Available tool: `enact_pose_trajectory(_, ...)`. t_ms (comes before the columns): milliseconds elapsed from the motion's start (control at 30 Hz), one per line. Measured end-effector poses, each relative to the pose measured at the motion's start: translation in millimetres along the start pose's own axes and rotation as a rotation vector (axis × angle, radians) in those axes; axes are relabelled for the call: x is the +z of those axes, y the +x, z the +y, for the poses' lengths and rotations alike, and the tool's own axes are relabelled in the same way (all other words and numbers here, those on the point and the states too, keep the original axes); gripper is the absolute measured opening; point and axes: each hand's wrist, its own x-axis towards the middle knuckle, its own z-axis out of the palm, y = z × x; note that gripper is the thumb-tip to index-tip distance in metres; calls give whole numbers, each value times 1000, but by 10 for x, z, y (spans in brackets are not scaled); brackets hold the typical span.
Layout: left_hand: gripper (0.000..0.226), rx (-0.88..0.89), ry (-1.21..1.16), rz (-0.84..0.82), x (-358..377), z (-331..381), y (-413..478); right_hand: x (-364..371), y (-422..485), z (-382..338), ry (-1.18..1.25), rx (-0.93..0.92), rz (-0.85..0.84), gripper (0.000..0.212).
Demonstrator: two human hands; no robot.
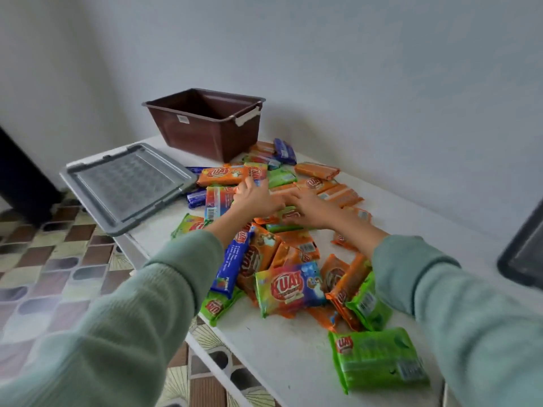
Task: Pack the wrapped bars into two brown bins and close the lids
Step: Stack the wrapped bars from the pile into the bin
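A person in pale green sleeves reaches both hands into a heap of wrapped bars (282,277) spread across a white table (282,356). The right hand (311,210) lies flat, fingers spread wide on orange bars near the table's middle. The left hand (255,198) touches bars just beside it, its grip too blurred to tell. One brown bin (205,127) stands open at the far corner; no second bin is in view. A hasty scoop could push bars off the near edge, where a green bar (379,359) lies close. A grey lid (126,186) overhangs the left edge and could tip if knocked. A dark object (523,254) sits at the right edge
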Motion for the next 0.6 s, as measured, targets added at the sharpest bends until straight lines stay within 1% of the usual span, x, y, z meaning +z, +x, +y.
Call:
enact_pose_trajectory(67, 81, 30, 93, 12, 112, -50, 13, 139, 52, 40, -6, -9, -78, 70)
enact_pose_trajectory(100, 79, 68, 140, 2, 128, -102, 22, 189, 54, 69, -8, -13, -84, 69)
enact_pose_trajectory(167, 74, 153, 184, -56, 87, -222, 63, 246, 30, 130, -10, -35, -31, 66)
enact_pose_trajectory(233, 72, 203, 195, -156, -28, -302, 116, 261, 13, 174, -43, -72, 27, 61)
enact_pose_trajectory(300, 71, 181, 237, -243, -148, -315, 159, 253, 24, 191, -84, -101, 33, 59)
enact_pose_trajectory(367, 65, 120, 276, -267, -176, -262, 186, 217, 46, 182, -151, -126, 21, 60)
enact_pose_trajectory(400, 60, 88, 249, -249, -149, -223, 193, 186, 55, 169, -176, -135, 13, 62)
enact_pose_trajectory(467, 53, 26, 171, -174, -44, -132, 196, 112, 81, 140, -151, -116, -3, 66)
enact_pose_trajectory(533, 56, -18, 153, -95, 61, -61, 192, 70, 107, 93, -96, -105, -14, 68)
enact_pose_trajectory(600, 62, -44, 166, -54, 113, -23, 191, 45, 139, 52, -74, -82, -35, 71)
